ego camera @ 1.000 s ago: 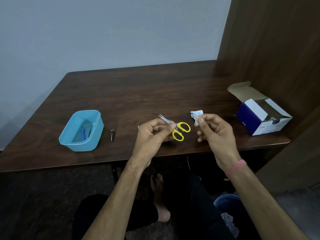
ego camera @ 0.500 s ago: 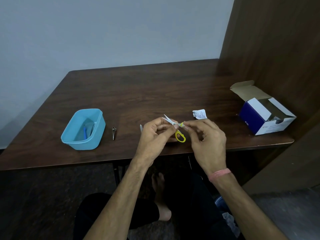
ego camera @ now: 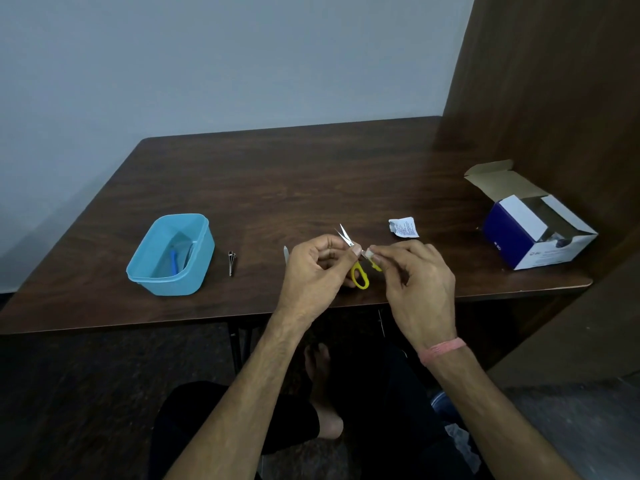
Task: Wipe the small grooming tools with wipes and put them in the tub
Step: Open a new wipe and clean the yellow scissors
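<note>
Left hand [ego camera: 317,268] curled around the scissors [ego camera: 353,258], pinched near the pivot, blades [ego camera: 344,233] slightly parted and pointing up and away, yellow loops [ego camera: 360,275] hanging down toward the right hand; probably held this way to keep the steel exposed and steady for wiping. Right hand [ego camera: 415,278] just beside the left, thumb and forefinger closed on a small white wipe [ego camera: 368,252], pressed against the scissors close to the pivot, seemingly at the start of a stroke along the metal. Far out to the left of the left hand, the tub [ego camera: 204,237], open top up, within easy reach for dropping cleaned tools. Inside, one blue tool [ego camera: 174,263] and perhaps another grey piece, too dim to tell. Between tub and left hand, one small metal tool [ego camera: 231,263] flat on the table [ego camera: 311,174], likely waiting its turn. Just behind the left hand, a pale sliver [ego camera: 285,252], mostly hidden, identity unclear. Beyond the right hand, one torn wipe wrapper [ego camera: 403,228], discarded flat. Well off to the right of the right hand, one open box [ego camera: 533,220], flap up, presumably the wipe supply. Count: one pair of scissors, one wipe in use, one wrapper, one tub, one box, one loose tool on the table, at least one in the tub.
</note>
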